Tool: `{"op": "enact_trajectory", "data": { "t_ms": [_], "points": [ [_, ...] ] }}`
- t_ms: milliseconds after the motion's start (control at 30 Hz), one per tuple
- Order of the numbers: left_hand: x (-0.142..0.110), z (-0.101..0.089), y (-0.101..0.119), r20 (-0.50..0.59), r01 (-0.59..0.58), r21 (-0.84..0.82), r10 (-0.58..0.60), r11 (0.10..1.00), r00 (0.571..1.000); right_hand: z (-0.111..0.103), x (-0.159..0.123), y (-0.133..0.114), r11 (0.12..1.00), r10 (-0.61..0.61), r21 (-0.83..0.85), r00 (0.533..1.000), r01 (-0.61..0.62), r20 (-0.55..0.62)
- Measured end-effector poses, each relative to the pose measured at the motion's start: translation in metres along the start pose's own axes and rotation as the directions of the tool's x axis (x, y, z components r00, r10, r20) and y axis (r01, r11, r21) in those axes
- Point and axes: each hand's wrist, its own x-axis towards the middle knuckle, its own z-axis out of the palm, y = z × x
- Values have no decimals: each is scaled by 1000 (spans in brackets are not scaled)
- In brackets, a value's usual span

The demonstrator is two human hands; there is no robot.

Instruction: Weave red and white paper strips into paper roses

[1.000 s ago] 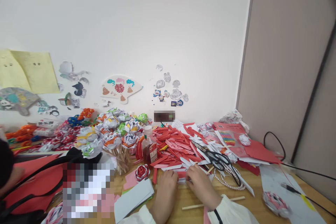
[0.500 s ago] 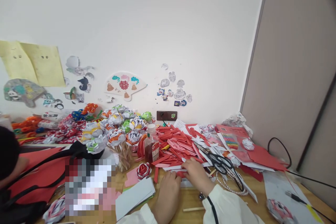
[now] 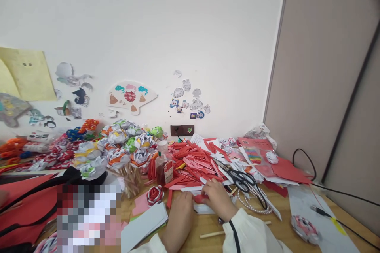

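Low at the table's front, both of my hands work on a small red-and-white piece of paper (image 3: 203, 208). My left hand (image 3: 181, 211) has its fingers curled down at the paper's left end, the fingertips partly hidden. My right hand (image 3: 219, 199) arches over the right part, with bent fingers pressed on the red face. Right behind them lies a heap of red folded paper strips (image 3: 192, 162). Beside my left wrist is a stack of pale paper sheets (image 3: 145, 225). A thin wooden stick (image 3: 212, 235) lies under my right forearm.
Black-handled scissors (image 3: 242, 180) and a pearl string (image 3: 252, 207) lie to the right. A bottle (image 3: 162, 166), a red-and-white paper rose (image 3: 154, 195) and a bunch of paper flowers (image 3: 118, 146) stand to the left. A paper flower (image 3: 305, 228) rests far right.
My right hand has shifted slightly over the paper, showing more of its white lower edge. The left hand stays at the paper. The view swings right, then back left; the co-worker's dark-covered head leaves the left edge.
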Motion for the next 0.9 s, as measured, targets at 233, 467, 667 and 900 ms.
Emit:
{"op": "enact_trajectory", "data": {
  "t_ms": [233,467,667,900],
  "points": [
    [-1,-5,0,-87,56,-213,-76,975,993,3,1,-2,997,-2,71,995,10,-103],
    [8,1,-3,-130,69,-563,-171,824,977,9,4,-13,984,-37,167,987,63,-154],
    [15,4,-5,-40,134,-823,-292,552,955,8,-5,-27,994,-74,65,981,87,-181],
    [13,-6,-3,0,120,-943,-362,310,932,20,-6,-22,975,-212,21,952,222,-221]
  ]
}}
